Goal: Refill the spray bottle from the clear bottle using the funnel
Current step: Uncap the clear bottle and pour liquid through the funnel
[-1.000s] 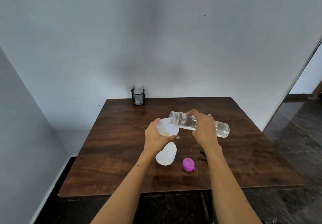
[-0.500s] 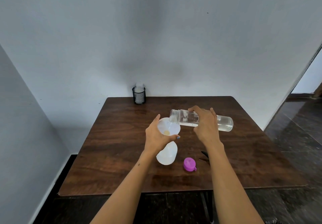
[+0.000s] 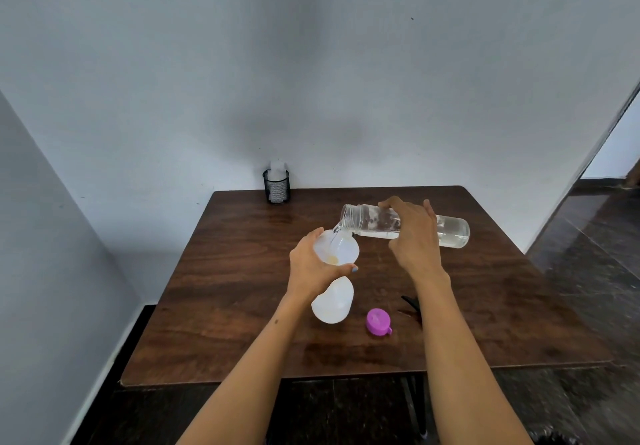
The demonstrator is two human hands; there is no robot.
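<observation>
A white funnel (image 3: 341, 250) sits in the neck of the translucent white spray bottle (image 3: 333, 302), which stands on the brown wooden table (image 3: 225, 288). My left hand (image 3: 311, 268) is wrapped around the funnel and the bottle's neck. My right hand (image 3: 414, 236) grips the clear bottle (image 3: 450, 231), held almost level with its open mouth over the funnel's rim. A thin stream of water falls from the mouth into the funnel. Some water lies along the clear bottle's lower side.
A purple cap (image 3: 378, 321) lies on the table right of the spray bottle. A black object (image 3: 412, 303), partly hidden by my right forearm, lies beside it. A black mesh cup (image 3: 276, 186) holding something white stands at the table's back edge against the wall.
My right hand has lifted the clear bottle slightly and tipped its mouth lower over the funnel; water now runs out. The left hand has kept its hold.
</observation>
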